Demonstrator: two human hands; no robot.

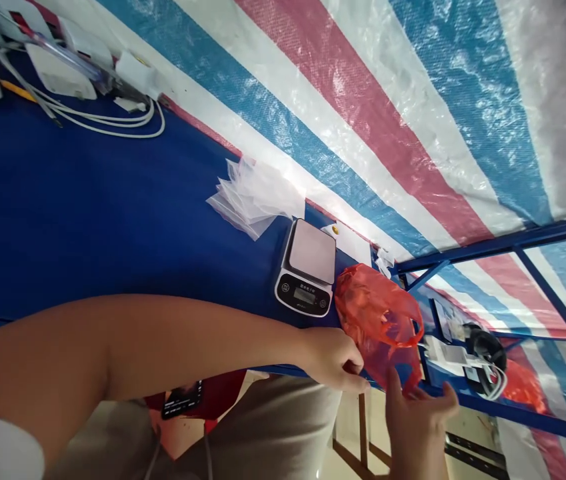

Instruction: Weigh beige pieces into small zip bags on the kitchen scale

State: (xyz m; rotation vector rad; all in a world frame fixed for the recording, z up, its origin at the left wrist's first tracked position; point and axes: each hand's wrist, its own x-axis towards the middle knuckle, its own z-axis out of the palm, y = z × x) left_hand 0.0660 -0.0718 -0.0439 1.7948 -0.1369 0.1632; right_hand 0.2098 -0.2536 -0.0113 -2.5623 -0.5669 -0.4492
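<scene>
Crumpled red plastic bag, pinched by the left hand, right hand open beside it.

**Obstacles:** red plastic bag betw. hands; digital scale just above L forearm; blue steel frame and white cabled devices past bag.
**Passage:** over blue tabletop, forearm to transparent poly bags; R hand has room off table edge.

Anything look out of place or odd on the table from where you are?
The red plastic bag stands out: it's crumpled and bunched at the edge of the blue table, beside the digital scale, with the left hand gripping it and the right hand open next to it. The clear plastic bags also lie in a loose, untidy heap.
</scene>
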